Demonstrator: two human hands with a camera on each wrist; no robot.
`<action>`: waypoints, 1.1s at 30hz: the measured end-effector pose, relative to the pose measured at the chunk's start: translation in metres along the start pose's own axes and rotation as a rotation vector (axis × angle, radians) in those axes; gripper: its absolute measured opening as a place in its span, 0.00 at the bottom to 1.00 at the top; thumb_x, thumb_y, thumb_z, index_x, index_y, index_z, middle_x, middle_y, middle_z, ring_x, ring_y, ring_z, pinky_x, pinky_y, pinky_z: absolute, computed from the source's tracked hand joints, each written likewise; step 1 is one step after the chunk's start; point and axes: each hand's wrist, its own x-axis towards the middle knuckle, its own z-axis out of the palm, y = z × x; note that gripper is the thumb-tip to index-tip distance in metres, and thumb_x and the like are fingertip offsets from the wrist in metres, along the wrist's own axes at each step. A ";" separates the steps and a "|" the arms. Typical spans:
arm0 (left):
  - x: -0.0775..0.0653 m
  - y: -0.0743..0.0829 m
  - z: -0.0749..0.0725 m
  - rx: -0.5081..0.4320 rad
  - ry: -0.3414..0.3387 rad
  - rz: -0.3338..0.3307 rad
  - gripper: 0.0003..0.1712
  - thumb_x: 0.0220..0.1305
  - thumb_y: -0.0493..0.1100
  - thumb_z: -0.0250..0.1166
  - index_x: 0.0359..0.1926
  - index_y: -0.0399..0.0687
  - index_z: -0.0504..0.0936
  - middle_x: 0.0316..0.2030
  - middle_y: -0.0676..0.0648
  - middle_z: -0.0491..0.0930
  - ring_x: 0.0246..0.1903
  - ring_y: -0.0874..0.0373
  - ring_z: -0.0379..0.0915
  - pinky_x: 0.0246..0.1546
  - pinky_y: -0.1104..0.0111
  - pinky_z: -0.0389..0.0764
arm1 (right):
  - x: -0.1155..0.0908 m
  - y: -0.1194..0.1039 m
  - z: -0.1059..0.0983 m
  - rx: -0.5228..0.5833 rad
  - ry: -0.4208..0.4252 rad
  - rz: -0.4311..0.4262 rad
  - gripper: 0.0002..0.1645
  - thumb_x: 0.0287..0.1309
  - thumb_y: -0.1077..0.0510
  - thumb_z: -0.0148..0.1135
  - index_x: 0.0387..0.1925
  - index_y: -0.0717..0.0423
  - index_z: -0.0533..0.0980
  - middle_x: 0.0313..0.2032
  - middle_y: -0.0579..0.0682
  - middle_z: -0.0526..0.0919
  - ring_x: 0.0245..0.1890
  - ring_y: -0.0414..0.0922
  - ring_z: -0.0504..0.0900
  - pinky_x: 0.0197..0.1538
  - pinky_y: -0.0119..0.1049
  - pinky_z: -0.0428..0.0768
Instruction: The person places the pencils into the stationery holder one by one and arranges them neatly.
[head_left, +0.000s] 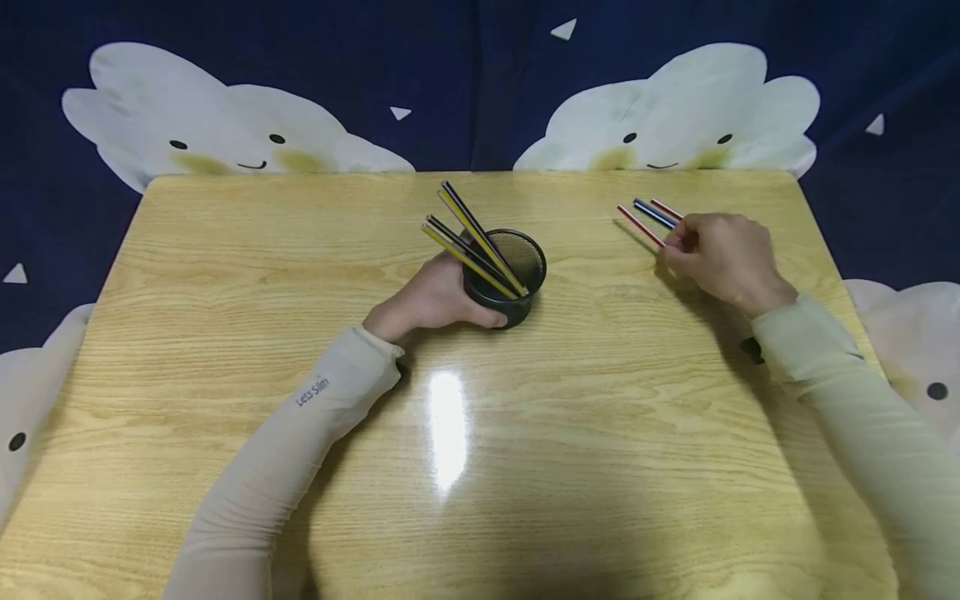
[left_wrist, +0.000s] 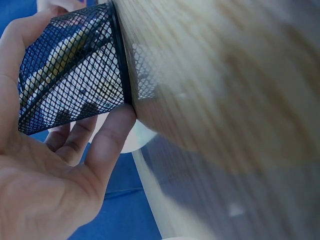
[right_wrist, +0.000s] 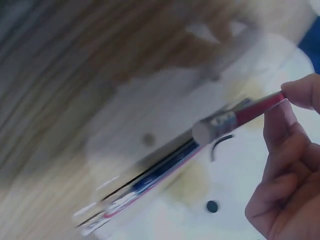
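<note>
My left hand [head_left: 431, 296] grips a black mesh pen holder [head_left: 528, 250] around its side, thumb at the front. The holder stands on the table, and several yellow-and-black striped pencils [head_left: 468, 221] lean out of it to the left. In the left wrist view, the mesh wall [left_wrist: 75, 70] sits between thumb and fingers. Over at the right, my right hand [head_left: 727, 254] pinches a red pencil [head_left: 640, 225] between thumb and forefinger. Its white eraser end [right_wrist: 202, 133] faces the right wrist camera. Beside it lie a blue pencil [head_left: 654, 213] and another red pencil [head_left: 666, 209], partly hidden by the hand.
The wooden table [head_left: 225, 275] spreads under both hands, with its far edge just past the pencils. Behind it hangs a dark blue cloth [head_left: 450, 75] with white clouds. A bright reflection [head_left: 447, 433] shows on the tabletop near the middle.
</note>
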 end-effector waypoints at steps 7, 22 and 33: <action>0.002 -0.007 0.000 -0.014 0.004 0.007 0.48 0.46 0.51 0.89 0.68 0.49 0.80 0.61 0.49 0.83 0.66 0.53 0.74 0.72 0.57 0.69 | -0.008 -0.033 -0.008 0.131 0.071 -0.069 0.05 0.65 0.58 0.70 0.37 0.55 0.88 0.30 0.49 0.89 0.18 0.40 0.75 0.30 0.39 0.67; 0.000 -0.002 0.002 -0.017 0.021 0.006 0.49 0.47 0.47 0.89 0.70 0.45 0.77 0.59 0.48 0.83 0.64 0.53 0.75 0.71 0.59 0.69 | -0.011 -0.106 -0.015 0.593 0.117 -0.096 0.03 0.62 0.61 0.75 0.38 0.55 0.89 0.28 0.43 0.86 0.19 0.41 0.68 0.24 0.29 0.63; -0.001 -0.002 0.000 -0.024 0.012 -0.009 0.52 0.48 0.47 0.90 0.72 0.45 0.74 0.60 0.48 0.82 0.65 0.53 0.74 0.72 0.59 0.67 | -0.002 -0.144 -0.016 0.799 0.147 -0.196 0.03 0.62 0.62 0.76 0.37 0.56 0.89 0.28 0.45 0.87 0.16 0.40 0.63 0.21 0.30 0.58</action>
